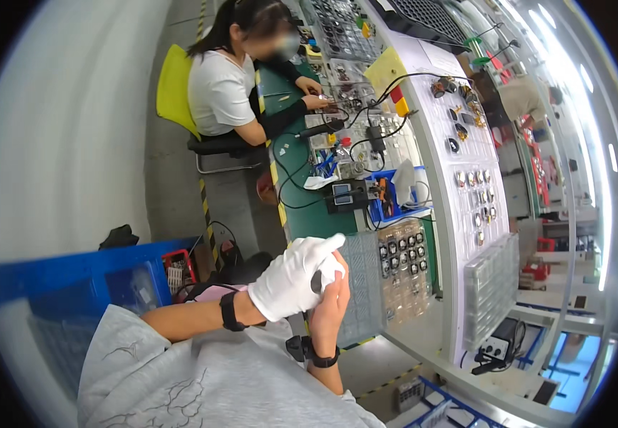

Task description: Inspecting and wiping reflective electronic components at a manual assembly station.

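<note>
My left hand (pixel 287 277), in a white glove, is curled with its fingers closed and its thumb side raised. Pressed up close against it is my bare right hand (pixel 332 307), fingers bent around the same spot. Between the two shows a small dark rounded patch (pixel 316 282); its kind cannot be made out. Some white material (pixel 329 271), glove or cloth, lies at the right fingertips. Both wrists wear black bands. Just beyond the hands is a tray of small round dark watch-like pieces (pixel 403 251), beside a clear grey plastic tray (pixel 361 285).
A co-worker (pixel 223 85) sits at the green bench (pixel 309 217), hands over small parts. A black device with a screen (pixel 344 196), a blue bin (pixel 394 200) and cables crowd the bench. Clear stacked trays (pixel 491 289) stand on the white shelf (pixel 455 285).
</note>
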The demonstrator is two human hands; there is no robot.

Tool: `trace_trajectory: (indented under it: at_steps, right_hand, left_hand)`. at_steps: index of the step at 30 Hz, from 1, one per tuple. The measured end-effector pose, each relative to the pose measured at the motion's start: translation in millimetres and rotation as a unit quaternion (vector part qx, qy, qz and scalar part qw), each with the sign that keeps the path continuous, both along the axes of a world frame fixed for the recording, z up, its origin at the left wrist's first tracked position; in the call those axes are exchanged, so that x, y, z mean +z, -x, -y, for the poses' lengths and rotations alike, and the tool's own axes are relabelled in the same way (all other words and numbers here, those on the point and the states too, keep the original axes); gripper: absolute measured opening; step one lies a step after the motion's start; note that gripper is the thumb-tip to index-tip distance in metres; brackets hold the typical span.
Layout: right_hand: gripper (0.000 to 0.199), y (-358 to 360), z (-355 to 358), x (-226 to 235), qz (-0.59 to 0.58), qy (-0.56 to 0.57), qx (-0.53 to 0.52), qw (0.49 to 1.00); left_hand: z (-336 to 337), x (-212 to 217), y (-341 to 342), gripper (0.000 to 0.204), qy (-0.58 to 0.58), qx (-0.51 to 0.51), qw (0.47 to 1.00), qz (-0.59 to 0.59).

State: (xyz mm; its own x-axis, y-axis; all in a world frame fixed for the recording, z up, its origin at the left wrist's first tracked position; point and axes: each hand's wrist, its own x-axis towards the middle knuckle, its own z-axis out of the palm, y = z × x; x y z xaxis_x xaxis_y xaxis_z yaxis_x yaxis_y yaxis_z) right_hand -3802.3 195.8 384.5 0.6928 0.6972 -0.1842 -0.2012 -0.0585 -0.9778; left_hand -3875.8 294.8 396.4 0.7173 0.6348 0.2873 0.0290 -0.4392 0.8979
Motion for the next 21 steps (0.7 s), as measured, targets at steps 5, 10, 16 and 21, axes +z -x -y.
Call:
trace_trajectory:
  at_steps: [5, 10, 16, 21]
  right_hand:
    - [0.048, -24, -70, -8, -0.050, -0.002, 0.039, 0.998]
    - [0.052, -53, -142, -11, -0.020, 0.086, 0.174, 0.981]
    - [0.060, -99, -243, -27, 0.041, -0.019, 0.294, 0.955]
    - [0.042, -244, -370, -109, -0.058, -0.038, -0.057, 0.996]
  left_hand:
    - [-84, -3, -14, 0.059, -0.061, -0.042, 0.997, -0.029]
    - [-159, -21, -14, 0.047, -0.024, -0.040, 0.999, 0.001]
    - [-230, -30, -24, 0.041, 0.028, 0.053, 0.998, 0.026]
    - [-292, -17, -24, 0.039, 0.045, 0.081, 0.995, 0.041]
